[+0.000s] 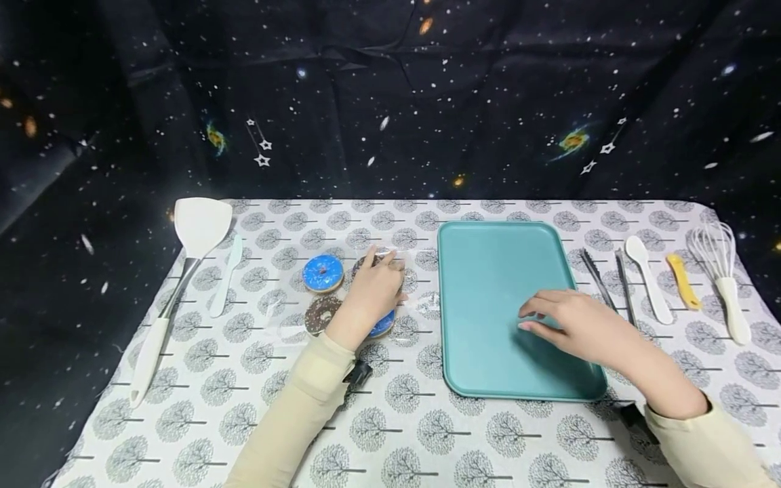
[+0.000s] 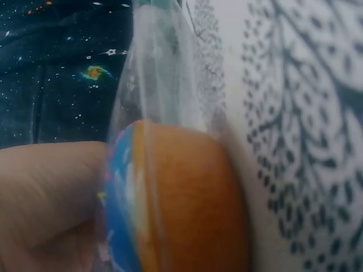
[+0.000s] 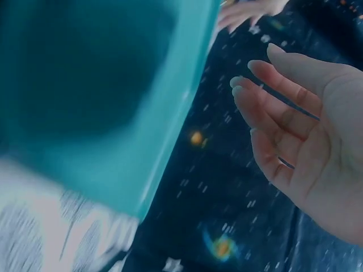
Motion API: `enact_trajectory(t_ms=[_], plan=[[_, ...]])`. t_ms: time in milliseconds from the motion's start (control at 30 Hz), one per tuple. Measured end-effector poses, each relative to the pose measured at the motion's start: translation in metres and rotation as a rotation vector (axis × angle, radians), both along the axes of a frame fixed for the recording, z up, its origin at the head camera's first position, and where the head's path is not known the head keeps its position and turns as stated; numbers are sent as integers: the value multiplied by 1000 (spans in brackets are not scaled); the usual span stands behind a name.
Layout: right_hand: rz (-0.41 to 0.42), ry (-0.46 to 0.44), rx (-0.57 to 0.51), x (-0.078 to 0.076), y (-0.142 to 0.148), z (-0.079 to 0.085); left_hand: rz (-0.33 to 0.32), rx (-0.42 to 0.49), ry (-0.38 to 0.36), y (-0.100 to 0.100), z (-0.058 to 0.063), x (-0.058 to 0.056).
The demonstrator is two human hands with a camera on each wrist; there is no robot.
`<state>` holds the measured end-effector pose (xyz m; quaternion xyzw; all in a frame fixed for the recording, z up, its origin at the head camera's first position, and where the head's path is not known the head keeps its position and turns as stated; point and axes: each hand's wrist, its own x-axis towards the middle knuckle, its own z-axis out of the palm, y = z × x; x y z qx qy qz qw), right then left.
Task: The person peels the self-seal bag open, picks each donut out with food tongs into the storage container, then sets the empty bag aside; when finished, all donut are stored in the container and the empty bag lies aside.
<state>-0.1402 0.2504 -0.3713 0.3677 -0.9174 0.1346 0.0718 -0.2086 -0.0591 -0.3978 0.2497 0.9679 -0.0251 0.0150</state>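
On the cloth (image 1: 378, 440), four donuts (image 1: 323, 273) lie around the spread-fingered left hand (image 1: 373, 288); one tray (image 1: 500, 291) below the relaxed, empty right hand (image 1: 576, 322).

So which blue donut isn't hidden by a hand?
In the head view, it's the upper-left blue donut: its whole round top shows. The lower-right blue donut is partly hidden behind the left hand.

Long sleeves, plain pale cream-yellow, softly wrinkled. Left sleeve (image 1: 287, 420): cuff (image 1: 323, 369) set off by crosswise seam or fold; small black block-like device (image 1: 358, 373) at wrist. Right sleeve (image 1: 710, 444): loose cuff, thin dark line along opening; second black device (image 1: 634, 415) just beside, details too small. Left hand (image 1: 375, 288), right hand (image 1: 579, 325) bare; right fingernails (image 3: 236, 82) short, rounded.
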Motion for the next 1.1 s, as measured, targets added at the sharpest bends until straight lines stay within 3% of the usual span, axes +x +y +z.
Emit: enact_trajectory(t_ms=[167,467,700,933,1100], plan=[[-85,-20,12,0,28,-3,-25,70,63,-4,1,-1],[-233,-101,42,1,64,-13,-80,192,-55,-19,18,-3],[-306,-132,67,3,89,-23,-134,280,17,-21,28,-2],[-390,-61,61,2,114,-29,-97,359,51,-20,33,0],[-563,-96,40,-1,128,-31,-66,421,38,-21,35,3]])
